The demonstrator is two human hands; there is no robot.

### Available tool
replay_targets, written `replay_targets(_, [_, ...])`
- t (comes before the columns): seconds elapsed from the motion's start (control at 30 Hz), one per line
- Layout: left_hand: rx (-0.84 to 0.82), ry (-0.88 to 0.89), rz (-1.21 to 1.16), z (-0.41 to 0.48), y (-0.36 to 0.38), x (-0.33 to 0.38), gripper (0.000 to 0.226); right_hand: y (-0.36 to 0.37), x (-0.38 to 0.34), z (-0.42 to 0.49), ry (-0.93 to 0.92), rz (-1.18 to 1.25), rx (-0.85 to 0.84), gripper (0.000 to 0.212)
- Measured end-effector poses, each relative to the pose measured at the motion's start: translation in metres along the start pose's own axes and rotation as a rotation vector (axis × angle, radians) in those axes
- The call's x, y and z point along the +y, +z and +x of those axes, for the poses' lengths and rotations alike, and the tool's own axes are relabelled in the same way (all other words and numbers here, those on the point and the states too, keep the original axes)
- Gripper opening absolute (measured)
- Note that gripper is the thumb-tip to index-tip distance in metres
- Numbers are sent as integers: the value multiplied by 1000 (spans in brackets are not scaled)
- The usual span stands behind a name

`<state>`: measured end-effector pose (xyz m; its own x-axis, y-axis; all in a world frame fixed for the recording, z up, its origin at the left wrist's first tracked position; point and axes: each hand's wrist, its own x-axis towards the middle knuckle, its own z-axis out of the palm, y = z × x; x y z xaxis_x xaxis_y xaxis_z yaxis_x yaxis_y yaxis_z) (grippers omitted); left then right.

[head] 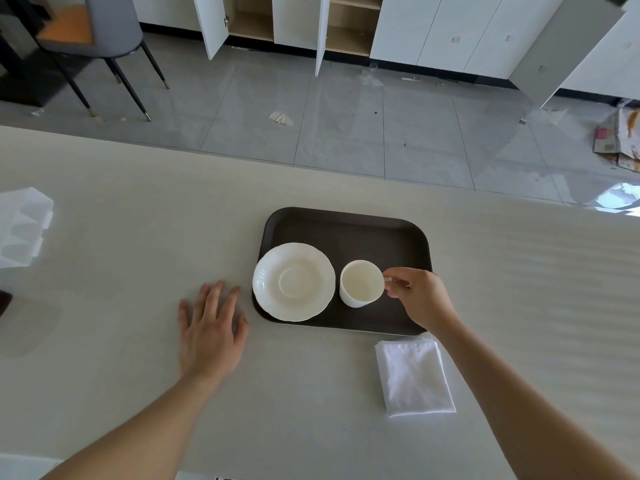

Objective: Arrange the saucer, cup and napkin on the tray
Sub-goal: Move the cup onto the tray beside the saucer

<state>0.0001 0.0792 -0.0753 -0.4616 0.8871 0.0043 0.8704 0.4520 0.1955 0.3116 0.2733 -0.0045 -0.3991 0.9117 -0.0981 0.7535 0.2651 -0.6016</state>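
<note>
A dark brown tray (pixel 363 230) lies on the pale table. On its left part rests a white saucer (pixel 293 282), whose rim overhangs the tray's left edge a little. Right of the saucer, an empty white cup (pixel 361 283) stands upright on the tray. My right hand (pixel 417 296) pinches the cup's handle from the right. Flat on the table, left of the tray, lies my left hand (pixel 211 323) with fingers spread, holding nothing. A folded white napkin (pixel 414 377) sits on the table just in front of the tray's near right corner.
A clear plastic container (pixel 24 226) stands at the table's left edge. Beyond the table's far edge are a grey tiled floor, a chair (pixel 93 32) at far left and white cabinets with open doors.
</note>
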Motion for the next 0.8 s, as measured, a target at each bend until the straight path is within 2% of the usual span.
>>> replay_targets(0.2, [23, 8, -10, 0, 1, 0, 57, 1, -1, 4, 8, -21, 7, 20])
replay_targets(0.3, [44, 13, -15, -1, 2, 0, 56, 1, 0, -1, 54, 34, 6, 28])
replay_targets(0.4, [50, 14, -22, -1, 2, 0, 56, -4, 4, -11, 122, 97, 61, 32])
replay_targets(0.53, [45, 15, -21, -1, 2, 0, 56, -13, 13, -40, 208, 179, 154, 26])
replay_targets(0.7, [33, 11, -22, -1, 3, -1, 57, -18, 34, -87, 316, 90, 207, 14])
replay_targets(0.8, [36, 12, -25, -1, 4, -1, 58, -16, 47, -111, 430, -17, 189, 21])
